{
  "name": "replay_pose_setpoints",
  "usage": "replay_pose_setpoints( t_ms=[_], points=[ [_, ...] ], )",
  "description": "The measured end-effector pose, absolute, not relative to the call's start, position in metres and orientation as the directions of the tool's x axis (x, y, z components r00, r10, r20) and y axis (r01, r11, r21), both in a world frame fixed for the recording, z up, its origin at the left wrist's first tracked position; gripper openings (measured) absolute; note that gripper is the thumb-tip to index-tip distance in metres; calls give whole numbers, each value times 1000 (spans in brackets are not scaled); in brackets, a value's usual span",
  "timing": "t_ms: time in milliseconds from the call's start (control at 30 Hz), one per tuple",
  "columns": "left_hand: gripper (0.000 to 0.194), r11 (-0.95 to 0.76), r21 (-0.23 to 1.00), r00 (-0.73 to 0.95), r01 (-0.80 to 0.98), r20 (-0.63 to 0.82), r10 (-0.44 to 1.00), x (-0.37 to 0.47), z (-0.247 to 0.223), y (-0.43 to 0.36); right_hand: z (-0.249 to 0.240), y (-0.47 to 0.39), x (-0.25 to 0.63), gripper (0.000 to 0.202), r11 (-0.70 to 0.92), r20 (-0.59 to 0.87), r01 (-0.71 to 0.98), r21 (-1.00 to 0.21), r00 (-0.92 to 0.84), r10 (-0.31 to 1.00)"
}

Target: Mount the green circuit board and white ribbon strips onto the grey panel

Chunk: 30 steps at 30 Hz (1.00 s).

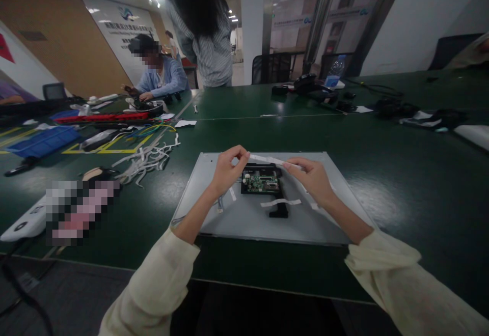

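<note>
Left hand [230, 168] and right hand [310, 177] both pinched on strip [266, 159], nearly straight between them, above panel [229, 220] near board's [262, 182] far edge.

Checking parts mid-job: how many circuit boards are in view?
1: the green circuit board, on the grey panel, seen just below the white strip that the left hand and right hand hold. More may be hidden.

Lettering [129, 27] on the white wall sign [114, 40] and on the glass panels [292, 12] is too blurred to read.
</note>
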<state>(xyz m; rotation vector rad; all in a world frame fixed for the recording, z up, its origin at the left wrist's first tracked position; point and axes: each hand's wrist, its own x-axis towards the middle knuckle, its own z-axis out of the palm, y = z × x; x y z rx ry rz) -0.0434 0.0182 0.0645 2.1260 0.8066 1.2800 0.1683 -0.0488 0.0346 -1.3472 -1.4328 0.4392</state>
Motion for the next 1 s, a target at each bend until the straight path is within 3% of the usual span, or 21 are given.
replay_pose_setpoints(
  t_ms=[167, 467, 767, 1000],
  points=[
    [27, -665, 715, 370, 213, 571, 733, -43, 62, 19, 36, -49, 168, 31, 230, 397, 486, -843, 273, 876],
    [28, -586, 803, 347, 109, 522, 780, -43, 55, 28, 35, -49, 168, 30, 262, 359, 373, -890, 220, 907],
    [38, -571, 811, 375, 130, 493, 786, -46, 59, 29, 29, -47, 170, 29, 291, 420, 437, -851, 234, 877],
    [33, -571, 810, 347, 135, 501, 793, -44, 53, 32, 29, -48, 170, 30, 265, 418, 496, -827, 227, 880]
  ],
)
